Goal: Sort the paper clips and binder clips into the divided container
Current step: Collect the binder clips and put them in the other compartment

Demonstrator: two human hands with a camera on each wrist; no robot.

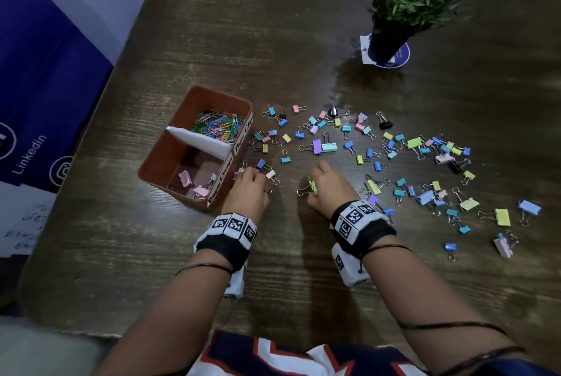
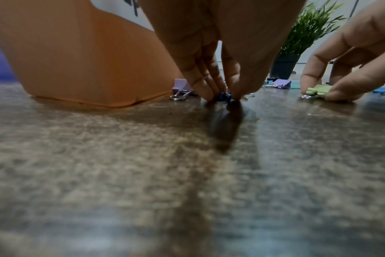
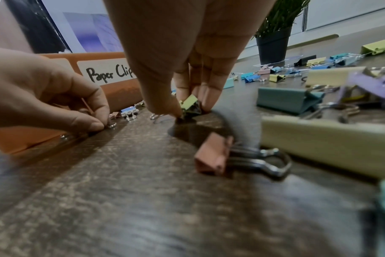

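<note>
Clips lie scattered centre-right on the table (image 1: 303,26), where the left hand (image 1: 247,190) pinches a blue clip (image 2: 224,100) and the right hand (image 1: 329,190) a green clip (image 1: 312,186), both probably light, stiff, best gripped by their bodies.

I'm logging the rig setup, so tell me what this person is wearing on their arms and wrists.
Both forearms are bare. Each wrist carries a black band topped with white blocks printed with black square codes, and a white box hangs under each wrist. Thin dark cords loop around both forearms.
</note>
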